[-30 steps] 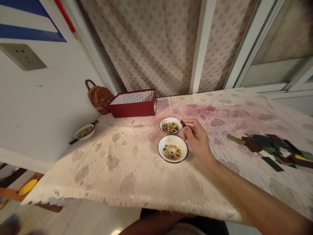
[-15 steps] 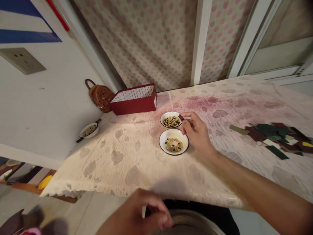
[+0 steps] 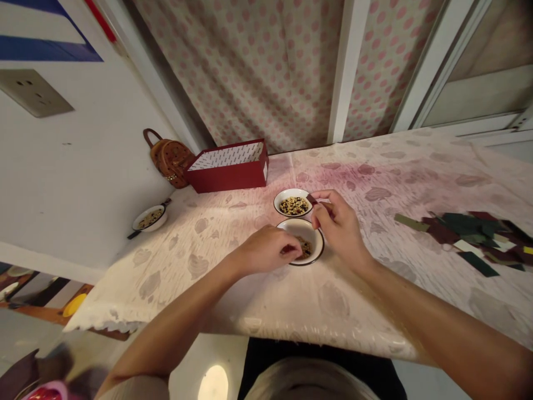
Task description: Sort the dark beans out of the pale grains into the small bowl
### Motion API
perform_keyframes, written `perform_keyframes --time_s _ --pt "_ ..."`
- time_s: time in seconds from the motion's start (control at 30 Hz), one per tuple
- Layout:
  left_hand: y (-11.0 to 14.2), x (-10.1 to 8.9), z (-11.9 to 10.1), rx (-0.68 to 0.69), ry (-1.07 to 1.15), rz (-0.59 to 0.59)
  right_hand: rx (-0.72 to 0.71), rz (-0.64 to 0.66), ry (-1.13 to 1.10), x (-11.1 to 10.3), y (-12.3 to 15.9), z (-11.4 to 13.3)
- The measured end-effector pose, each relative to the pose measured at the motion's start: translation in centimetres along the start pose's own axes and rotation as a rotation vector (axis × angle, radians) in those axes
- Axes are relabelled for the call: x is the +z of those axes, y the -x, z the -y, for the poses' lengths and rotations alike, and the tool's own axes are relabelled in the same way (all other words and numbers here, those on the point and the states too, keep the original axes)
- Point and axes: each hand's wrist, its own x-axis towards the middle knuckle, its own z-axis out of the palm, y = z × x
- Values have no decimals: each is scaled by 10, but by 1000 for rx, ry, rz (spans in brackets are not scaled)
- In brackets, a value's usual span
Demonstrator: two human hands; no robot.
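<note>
Two white bowls with dark rims stand one behind the other on the table. My left hand (image 3: 272, 248) reaches over the near bowl (image 3: 318, 253), its fingers drawn together at the small yellow and black beads (image 3: 306, 247) inside; whether a bead is between them I cannot make out. My right hand (image 3: 337, 219) is beside the bowls on the right, pinching a small dark red-brown strip (image 3: 311, 199) between thumb and forefinger. That strip is at the right rim of the far bowl (image 3: 280, 195), which holds more yellow and black beads (image 3: 293, 206).
A dark red open box (image 3: 227, 178) stands at the back, next to a small brown backpack (image 3: 169, 158). By the left wall is another bowl (image 3: 150, 219) of beads. Several coloured strips (image 3: 474, 236) lie piled on the right. The table's front edge (image 3: 291, 333) is near my lap.
My left hand has come up from below the table edge and moved forward into the near bowl. My right hand keeps its pinch on the strip beside the bowls.
</note>
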Motion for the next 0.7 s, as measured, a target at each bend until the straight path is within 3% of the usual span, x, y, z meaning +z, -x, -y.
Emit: perform_keyframes --time_s 0.2,0.43,0.7 --pt "-16 0 9 -38 -74 -112 1 25 17 0 1 2" --pt "-25 10 7 20 36 -46 14 19 43 0 2 0" --pt "-31 14 12 39 -158 -91 0 33 67 0 3 2"
